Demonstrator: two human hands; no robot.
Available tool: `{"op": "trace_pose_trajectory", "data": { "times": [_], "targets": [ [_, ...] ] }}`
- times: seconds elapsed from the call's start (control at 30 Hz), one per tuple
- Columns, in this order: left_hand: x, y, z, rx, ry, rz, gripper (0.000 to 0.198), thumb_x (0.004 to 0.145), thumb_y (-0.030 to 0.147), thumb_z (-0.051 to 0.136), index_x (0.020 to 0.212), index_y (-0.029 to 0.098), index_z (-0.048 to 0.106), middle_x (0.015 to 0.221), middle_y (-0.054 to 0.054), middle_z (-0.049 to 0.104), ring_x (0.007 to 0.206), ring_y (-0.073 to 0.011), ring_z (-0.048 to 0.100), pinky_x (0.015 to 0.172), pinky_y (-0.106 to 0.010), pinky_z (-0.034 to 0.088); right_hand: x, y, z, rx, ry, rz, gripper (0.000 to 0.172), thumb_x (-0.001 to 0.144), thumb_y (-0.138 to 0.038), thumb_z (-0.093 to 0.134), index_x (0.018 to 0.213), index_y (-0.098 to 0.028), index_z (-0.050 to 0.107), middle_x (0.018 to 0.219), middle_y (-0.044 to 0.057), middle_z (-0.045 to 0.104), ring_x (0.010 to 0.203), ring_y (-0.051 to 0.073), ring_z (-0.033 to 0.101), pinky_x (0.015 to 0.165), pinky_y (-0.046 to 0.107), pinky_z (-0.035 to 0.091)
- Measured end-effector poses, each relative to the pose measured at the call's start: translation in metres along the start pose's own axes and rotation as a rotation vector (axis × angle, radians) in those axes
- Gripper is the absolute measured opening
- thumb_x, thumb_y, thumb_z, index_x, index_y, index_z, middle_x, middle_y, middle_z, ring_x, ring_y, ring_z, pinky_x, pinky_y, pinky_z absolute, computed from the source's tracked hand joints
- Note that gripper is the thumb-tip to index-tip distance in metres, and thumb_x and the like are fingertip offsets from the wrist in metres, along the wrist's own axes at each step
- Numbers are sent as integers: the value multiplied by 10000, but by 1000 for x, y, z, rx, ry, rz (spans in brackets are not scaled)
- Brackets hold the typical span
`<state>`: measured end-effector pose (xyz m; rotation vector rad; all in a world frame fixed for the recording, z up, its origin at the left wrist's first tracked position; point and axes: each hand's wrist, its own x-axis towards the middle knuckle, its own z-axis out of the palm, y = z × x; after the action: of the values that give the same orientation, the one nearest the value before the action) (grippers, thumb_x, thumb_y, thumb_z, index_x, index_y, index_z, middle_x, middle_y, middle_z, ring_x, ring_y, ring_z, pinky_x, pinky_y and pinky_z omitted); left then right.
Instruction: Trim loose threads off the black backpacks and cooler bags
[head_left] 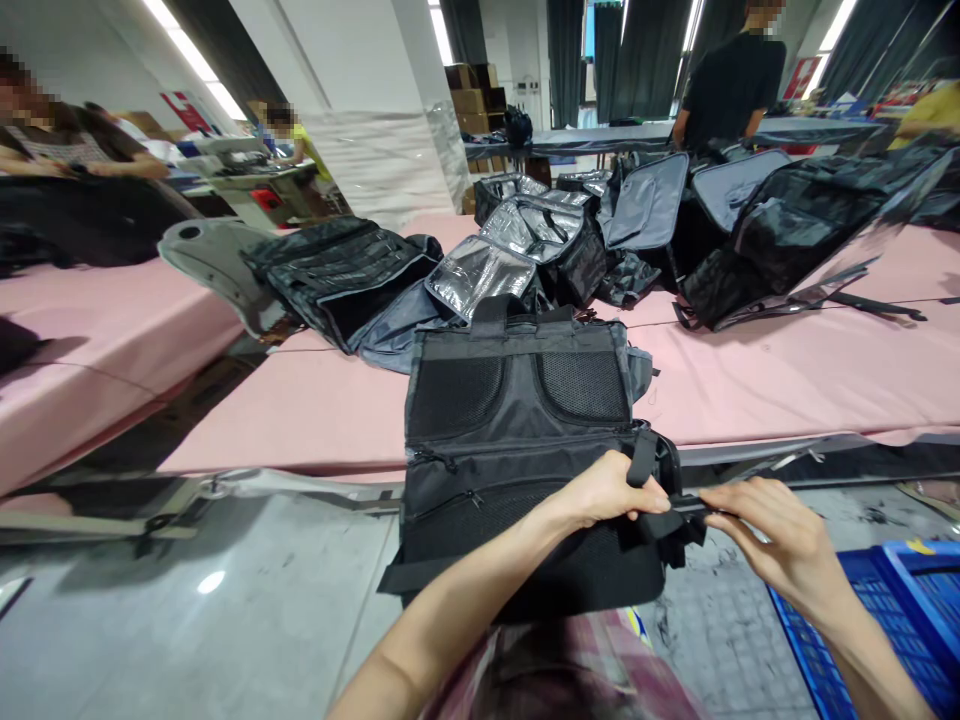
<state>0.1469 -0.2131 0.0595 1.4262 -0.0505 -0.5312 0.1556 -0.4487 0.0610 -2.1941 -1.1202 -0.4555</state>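
A black bag [517, 420] with mesh panels and zips leans against the table edge, its lower part close to my body. Across its front reaches my left hand [615, 488], closed in a pinch on a black strap [643, 458] at the bag's right side. Just to the right, my right hand [769, 520] pinches a dark strap end or buckle piece [686, 503] between thumb and fingers. The two hands are a short way apart, and the strap runs between them. Exactly what sits under the fingertips is partly hidden.
Bags with silver lining [487, 275] lie open on the pink-covered table [315, 400], with a camouflage bag [345, 260] on the left and more bags [810, 220] on the right. A blue crate [870, 620] stands at lower right. Several people are farther back.
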Motion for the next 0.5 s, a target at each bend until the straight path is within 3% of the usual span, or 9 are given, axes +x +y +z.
{"op": "trace_pose_trajectory", "data": {
  "times": [0.1, 0.23, 0.3, 0.4, 0.5],
  "targets": [
    [-2, -7, -1, 29, -11, 3, 235, 555, 291, 709, 670, 87, 711, 591, -8, 592, 515, -70, 444, 494, -206, 349, -5, 6, 5, 164, -9, 224, 100, 822, -285, 625, 882, -228, 682, 830, 32, 676, 719, 151, 605, 656, 269, 466],
    [-11, -18, 5, 86, -36, -2, 272, 595, 314, 686, 739, 86, 715, 613, -9, 592, 528, -78, 452, 509, -203, 360, 4, 10, 27, 465, 136, 697, 402, 681, -495, 702, 937, -186, 675, 854, 56, 679, 741, 188, 623, 628, 266, 492],
    [-17, -19, 9, 148, -31, -11, 253, 610, 302, 678, 749, 93, 715, 622, -10, 599, 538, -85, 467, 522, -201, 371, 16, 3, 42, 596, 96, 787, 521, 612, -533, 723, 968, -157, 670, 815, 55, 671, 708, 190, 613, 620, 277, 491],
    [-24, -18, 13, 204, -16, 15, 195, 631, 267, 670, 742, 112, 711, 654, -14, 621, 588, -104, 512, 566, -201, 398, 35, -14, 58, 682, 59, 844, 466, 615, -540, 706, 827, -126, 669, 745, 61, 654, 664, 185, 589, 619, 294, 483],
    [-26, -14, 14, 47, 131, 123, 263, 649, 249, 668, 879, 127, 706, 776, -22, 658, 674, -110, 550, 643, -201, 425, 44, -26, 64, 703, 65, 843, 423, 629, -532, 704, 729, -126, 640, 674, 47, 625, 615, 170, 559, 575, 286, 458]
  ]
}}
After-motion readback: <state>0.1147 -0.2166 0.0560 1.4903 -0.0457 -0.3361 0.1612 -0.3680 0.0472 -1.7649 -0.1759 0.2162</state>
